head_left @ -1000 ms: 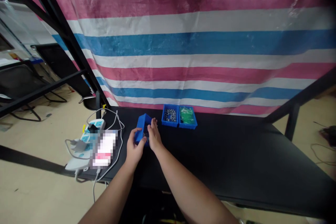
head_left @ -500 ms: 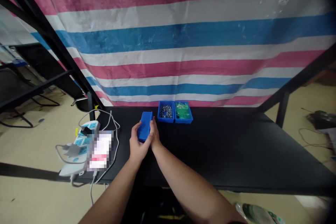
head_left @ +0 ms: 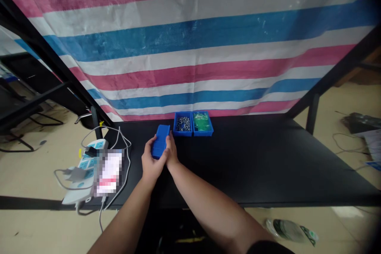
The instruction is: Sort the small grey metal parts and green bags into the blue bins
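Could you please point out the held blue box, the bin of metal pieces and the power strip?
Held blue box (head_left: 160,141): head view, camera-facing side.
Bin of metal pieces (head_left: 182,133): head view, front wall.
Power strip (head_left: 83,164): head view, blue outlet.

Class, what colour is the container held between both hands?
The held container is blue, seen best in the head view.

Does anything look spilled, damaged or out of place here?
Two small things: a bottle lies on its side on the floor at lower right, and white cables straggle loosely beside the power strip. No spill shows: the metal parts sit in their bin. The box between the hands looks undamaged on the side in view.
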The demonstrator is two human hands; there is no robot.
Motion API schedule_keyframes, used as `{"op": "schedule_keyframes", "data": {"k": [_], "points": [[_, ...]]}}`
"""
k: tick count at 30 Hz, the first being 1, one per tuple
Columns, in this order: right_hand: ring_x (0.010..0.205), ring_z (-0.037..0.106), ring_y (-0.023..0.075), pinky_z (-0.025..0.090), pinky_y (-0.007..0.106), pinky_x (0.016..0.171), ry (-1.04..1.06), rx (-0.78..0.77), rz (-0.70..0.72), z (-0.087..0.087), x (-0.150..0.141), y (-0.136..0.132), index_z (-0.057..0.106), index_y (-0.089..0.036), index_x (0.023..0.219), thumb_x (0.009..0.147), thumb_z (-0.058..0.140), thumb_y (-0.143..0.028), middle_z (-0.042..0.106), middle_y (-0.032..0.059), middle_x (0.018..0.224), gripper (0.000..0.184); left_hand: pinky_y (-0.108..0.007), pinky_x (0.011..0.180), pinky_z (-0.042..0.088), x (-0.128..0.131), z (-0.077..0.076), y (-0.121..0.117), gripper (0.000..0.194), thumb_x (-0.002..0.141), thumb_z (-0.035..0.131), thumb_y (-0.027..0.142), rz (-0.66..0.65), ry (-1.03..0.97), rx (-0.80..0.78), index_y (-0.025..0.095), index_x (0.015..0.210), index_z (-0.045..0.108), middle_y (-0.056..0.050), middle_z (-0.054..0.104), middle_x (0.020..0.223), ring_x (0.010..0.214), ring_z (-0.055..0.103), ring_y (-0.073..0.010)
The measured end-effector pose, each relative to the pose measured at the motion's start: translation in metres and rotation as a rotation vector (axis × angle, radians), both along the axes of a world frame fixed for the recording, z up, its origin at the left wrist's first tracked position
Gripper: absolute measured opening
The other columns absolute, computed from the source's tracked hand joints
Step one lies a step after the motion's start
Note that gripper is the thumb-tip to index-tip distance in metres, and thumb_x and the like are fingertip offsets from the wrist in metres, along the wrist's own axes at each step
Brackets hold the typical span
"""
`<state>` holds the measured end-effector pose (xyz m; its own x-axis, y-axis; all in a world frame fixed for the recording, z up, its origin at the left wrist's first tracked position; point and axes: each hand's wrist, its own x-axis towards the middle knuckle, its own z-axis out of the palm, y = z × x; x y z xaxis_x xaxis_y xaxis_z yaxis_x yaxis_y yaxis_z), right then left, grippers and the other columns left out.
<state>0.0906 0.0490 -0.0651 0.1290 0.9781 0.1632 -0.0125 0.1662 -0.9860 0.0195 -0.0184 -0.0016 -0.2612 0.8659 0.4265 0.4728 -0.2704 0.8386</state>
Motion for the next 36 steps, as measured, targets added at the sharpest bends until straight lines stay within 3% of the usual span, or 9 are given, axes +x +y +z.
{"op": "schedule_keyframes", "data": {"k": [5,13,28,36], "points": [[0.154,0.023,0.0259,0.02,0.047,0.126,-0.101,-0.039,-0.004,0.008,-0.004,-0.006,0.035,-0.008,0.156,0.102,0.023,-0.059,0.031,0.0155,0.163,0.074,-0.046,0.107,0.051,-0.008,-0.003,0.003,0.048,0.081,0.073,0.035,-0.021,-0.045,0.027,0.016,0.124,0.063,-0.015,0.065,0.133,0.124,0.063,-0.0319],[0.154,0.023,0.0274,0.021,0.049,0.126,-0.236,-0.015,-0.057,0.013,-0.008,-0.008,0.041,-0.005,0.152,0.105,0.02,-0.05,0.037,0.0184,0.16,0.068,-0.049,0.114,0.044,-0.02,0.004,0.007,0.036,0.081,0.074,0.035,-0.082,-0.018,-0.04,0.018,0.113,0.072,-0.015,0.062,0.14,0.129,0.06,-0.0334],[0.155,0.019,0.0304,0.019,0.054,0.125,-0.491,0.064,-0.054,0.019,-0.011,-0.019,0.042,-0.001,0.151,0.106,0.023,-0.043,0.036,0.0222,0.159,0.064,-0.048,0.112,0.045,-0.05,0.018,0.01,0.039,0.076,0.077,0.035,-0.087,0.028,-0.069,0.018,0.11,0.073,-0.014,0.065,0.137,0.125,0.063,-0.0328],[0.153,0.021,0.0377,0.022,0.055,0.124,-0.617,0.08,-0.01,0.031,-0.008,-0.024,0.042,0.006,0.148,0.095,0.051,-0.031,0.037,0.0284,0.157,0.066,-0.048,0.112,0.046,-0.071,0.023,0.009,0.039,0.075,0.077,0.034,-0.102,0.063,-0.071,0.018,0.11,0.072,-0.014,0.064,0.138,0.125,0.063,-0.0337]]}}
